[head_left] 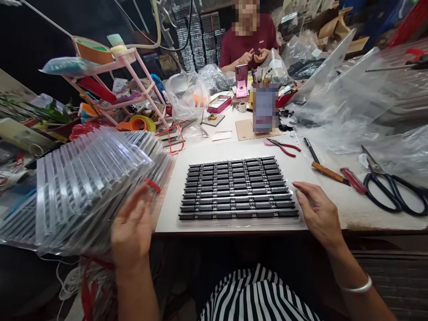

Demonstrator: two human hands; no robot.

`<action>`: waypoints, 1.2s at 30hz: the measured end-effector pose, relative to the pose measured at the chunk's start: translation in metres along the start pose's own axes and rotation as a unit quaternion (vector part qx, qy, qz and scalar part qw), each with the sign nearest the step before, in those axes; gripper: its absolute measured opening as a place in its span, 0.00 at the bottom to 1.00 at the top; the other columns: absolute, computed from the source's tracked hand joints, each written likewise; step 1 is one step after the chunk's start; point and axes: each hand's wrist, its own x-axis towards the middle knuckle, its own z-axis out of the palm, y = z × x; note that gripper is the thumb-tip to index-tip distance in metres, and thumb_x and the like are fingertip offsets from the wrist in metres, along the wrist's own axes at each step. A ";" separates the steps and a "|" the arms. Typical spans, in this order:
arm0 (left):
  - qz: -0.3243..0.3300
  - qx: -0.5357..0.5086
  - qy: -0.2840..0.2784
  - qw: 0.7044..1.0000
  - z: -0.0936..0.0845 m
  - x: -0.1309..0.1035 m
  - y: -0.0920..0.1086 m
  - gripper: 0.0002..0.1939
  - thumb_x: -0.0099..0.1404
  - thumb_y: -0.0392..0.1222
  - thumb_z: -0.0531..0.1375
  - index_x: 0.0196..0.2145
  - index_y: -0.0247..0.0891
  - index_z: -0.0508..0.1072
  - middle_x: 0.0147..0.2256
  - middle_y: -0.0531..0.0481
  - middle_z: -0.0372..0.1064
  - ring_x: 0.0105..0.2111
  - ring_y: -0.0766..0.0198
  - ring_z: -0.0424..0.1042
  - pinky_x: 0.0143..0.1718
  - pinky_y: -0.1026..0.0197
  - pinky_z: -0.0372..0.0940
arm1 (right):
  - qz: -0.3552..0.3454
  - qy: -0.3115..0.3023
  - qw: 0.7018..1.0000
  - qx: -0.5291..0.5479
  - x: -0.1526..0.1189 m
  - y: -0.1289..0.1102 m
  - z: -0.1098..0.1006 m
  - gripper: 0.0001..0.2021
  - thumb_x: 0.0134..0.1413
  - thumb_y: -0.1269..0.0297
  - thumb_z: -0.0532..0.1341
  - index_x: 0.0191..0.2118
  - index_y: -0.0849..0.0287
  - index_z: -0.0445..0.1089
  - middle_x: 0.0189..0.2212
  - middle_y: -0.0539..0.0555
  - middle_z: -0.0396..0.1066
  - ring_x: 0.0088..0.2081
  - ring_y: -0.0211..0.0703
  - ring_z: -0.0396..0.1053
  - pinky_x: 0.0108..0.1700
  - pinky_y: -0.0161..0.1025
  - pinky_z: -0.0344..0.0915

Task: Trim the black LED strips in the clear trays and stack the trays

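Left hand (132, 227): held raised at the near right side of the stack of clear plastic trays (83, 178), fingers extended and loosely together; whether the stack is touched cannot be told. Right hand (317, 211): half open, thumb and forefinger slightly parted and pointed at the right rim of the filled tray (239, 223); contact with the rim cannot be told. Filled tray: laid flat on the white table (167, 218) between the hands, its rows occupied by black comb-like parts (234, 194), its near rim set just beside the table's front edge. Margins: a strip of bare tabletop is seen between tray and stack, another beyond the tray's far rim, and a wider one at right, bounded by tools. Stack: fanned unevenly at left, its near edge extended past the table's front edge. Tools, from the tray's far right corner outward: red-handled pliers (287, 149), a black pen (310, 150), a wooden-handled tool (331, 172) with its tip near a red-handled tool (353, 180), and dark-handled scissors (384, 183). Far side: a screen (265, 109) stood on cardboard (244, 129), clear plastic sheets (354, 102) heaped at right, a pink rack (140, 80) at left, and a seated co-worker (249, 42) in maroon.
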 end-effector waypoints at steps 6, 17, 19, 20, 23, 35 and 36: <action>0.005 0.361 -0.241 0.901 0.003 -0.020 -0.044 0.33 0.66 0.54 0.52 0.65 0.42 0.51 0.66 0.43 0.43 0.66 0.53 0.41 0.65 0.45 0.40 | 0.019 -0.003 1.000 -0.015 -0.002 0.002 0.000 0.14 0.61 0.57 0.54 0.47 0.54 0.70 0.46 0.54 0.69 0.49 0.48 0.67 0.39 0.40 0.68; 0.024 0.416 -0.286 0.863 0.005 -0.027 -0.057 0.39 0.66 0.57 0.52 0.67 0.44 0.38 0.68 0.41 0.35 0.67 0.52 0.35 0.64 0.41 0.40 | 0.077 -0.017 0.995 -0.057 -0.004 0.001 0.000 0.19 0.58 0.48 0.53 0.48 0.51 0.70 0.48 0.54 0.70 0.49 0.54 0.67 0.27 0.42 0.69; 0.015 0.410 -0.296 0.863 0.002 -0.026 -0.056 0.43 0.63 0.58 0.55 0.67 0.44 0.37 0.67 0.40 0.39 0.67 0.52 0.37 0.64 0.42 0.42 | 0.096 -0.024 0.993 -0.060 -0.004 0.000 -0.001 0.20 0.57 0.46 0.53 0.48 0.48 0.70 0.48 0.53 0.70 0.49 0.54 0.67 0.24 0.41 0.68; 0.014 0.410 -0.303 0.860 0.001 -0.026 -0.056 0.45 0.61 0.59 0.57 0.67 0.44 0.37 0.67 0.40 0.39 0.66 0.51 0.37 0.64 0.42 0.41 | 0.100 -0.030 0.993 -0.058 -0.004 -0.001 -0.001 0.20 0.57 0.45 0.53 0.48 0.47 0.70 0.48 0.52 0.70 0.50 0.54 0.66 0.24 0.41 0.69; 0.010 0.420 -0.316 0.851 0.001 -0.024 -0.057 0.50 0.56 0.61 0.61 0.67 0.44 0.39 0.67 0.39 0.40 0.66 0.49 0.37 0.64 0.40 0.39 | 0.099 -0.047 0.993 -0.052 -0.003 -0.002 -0.002 0.22 0.56 0.42 0.52 0.49 0.48 0.70 0.48 0.52 0.70 0.50 0.54 0.66 0.27 0.43 0.70; 0.064 0.462 -0.307 0.830 0.007 -0.017 -0.067 0.53 0.57 0.60 0.60 0.67 0.45 0.31 0.68 0.36 0.31 0.66 0.44 0.34 0.62 0.38 0.45 | 0.040 -0.084 0.996 -0.016 -0.001 0.009 0.007 0.22 0.62 0.48 0.52 0.57 0.50 0.63 0.53 0.53 0.66 0.55 0.50 0.63 0.60 0.54 0.57; 0.078 0.477 -0.304 0.821 0.008 -0.018 -0.067 0.54 0.57 0.61 0.60 0.67 0.43 0.30 0.68 0.35 0.29 0.66 0.43 0.32 0.61 0.37 0.45 | 0.044 -0.080 0.996 -0.009 -0.002 0.009 0.007 0.21 0.62 0.49 0.53 0.57 0.50 0.64 0.53 0.52 0.66 0.55 0.50 0.63 0.60 0.53 0.57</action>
